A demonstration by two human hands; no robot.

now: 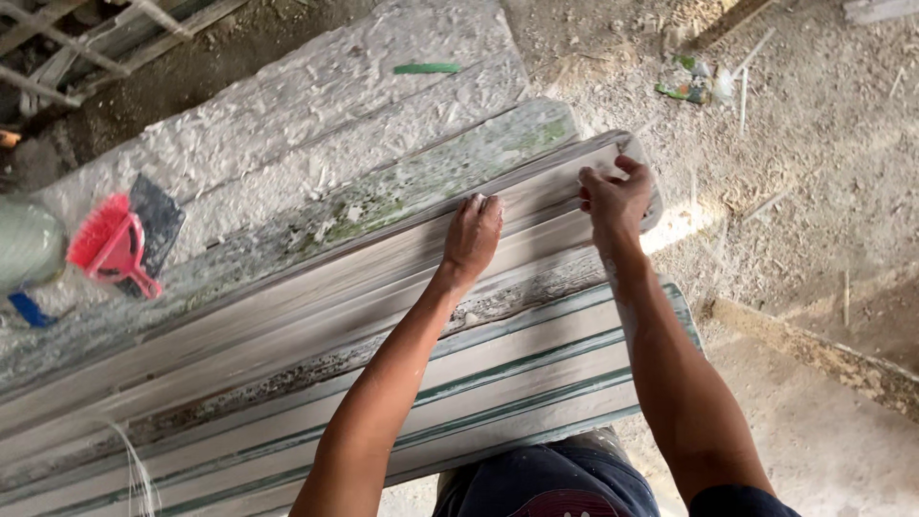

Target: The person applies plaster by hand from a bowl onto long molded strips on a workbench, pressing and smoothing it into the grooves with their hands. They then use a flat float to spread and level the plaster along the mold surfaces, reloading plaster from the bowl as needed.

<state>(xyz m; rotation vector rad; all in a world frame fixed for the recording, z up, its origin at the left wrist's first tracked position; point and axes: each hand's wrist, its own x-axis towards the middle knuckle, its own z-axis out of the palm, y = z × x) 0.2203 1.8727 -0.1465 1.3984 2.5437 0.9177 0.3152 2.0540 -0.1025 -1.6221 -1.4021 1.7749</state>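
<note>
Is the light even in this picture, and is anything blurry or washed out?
Head view: mostly soft shade; a bright sun patch on the ground glares beside the right hand; the left hand and pink brush look sharp; edges bend slightly.

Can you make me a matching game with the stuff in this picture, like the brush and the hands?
Things:
1. pink brush
2. left hand
3. right hand
4. green strip

Places:
A. gripping the far end of the long grey moulding
B. lying flat on the middle of the moulding
C. at the top, on the rough white slab
D. far left, beside a dark scraper

Pairs: 1-D, 2-B, 3-A, 4-C
</note>
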